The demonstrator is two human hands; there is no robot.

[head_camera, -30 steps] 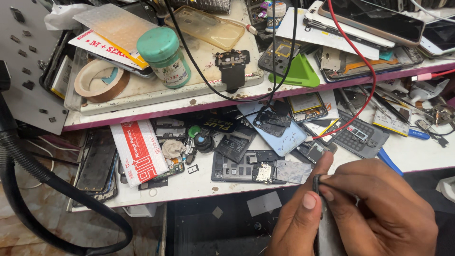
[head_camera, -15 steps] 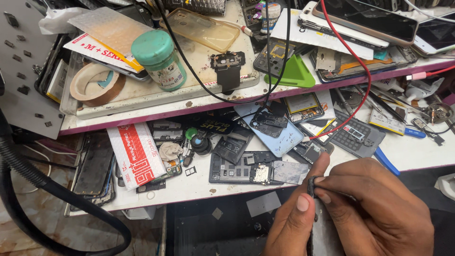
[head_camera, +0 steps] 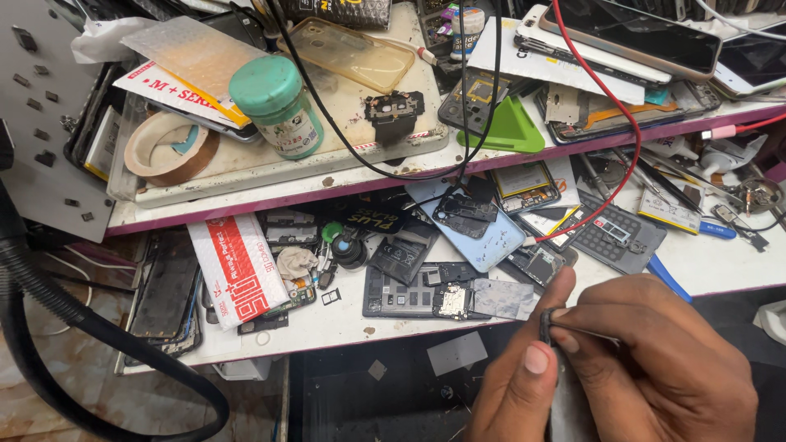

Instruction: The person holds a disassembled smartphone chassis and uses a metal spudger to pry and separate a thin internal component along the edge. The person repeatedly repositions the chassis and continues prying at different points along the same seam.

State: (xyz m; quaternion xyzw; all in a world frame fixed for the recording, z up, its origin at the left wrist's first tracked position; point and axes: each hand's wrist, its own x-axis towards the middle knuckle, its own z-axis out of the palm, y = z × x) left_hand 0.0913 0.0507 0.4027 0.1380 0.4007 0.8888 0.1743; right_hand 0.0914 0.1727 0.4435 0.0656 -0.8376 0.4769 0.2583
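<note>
Both hands, left (head_camera: 524, 385) and right (head_camera: 655, 360), pinching one dark phone part (head_camera: 547, 327); one green-lidded jar (head_camera: 278, 102).

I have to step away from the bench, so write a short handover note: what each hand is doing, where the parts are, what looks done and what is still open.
Left hand: at the bottom edge, thumb and fingers gripping a thin dark flat part held on edge.
Right hand: fingertips pinched against the top of the same part; whether it holds a tool cannot be told.
On the white bench: an opened phone frame with its small board exposed, a light blue back cover, loose pieces around them.
On the shelf above: a green-lidded jar and a tape roll.
Done: phones lie opened.
Left: the held part is not yet placed anywhere.
</note>
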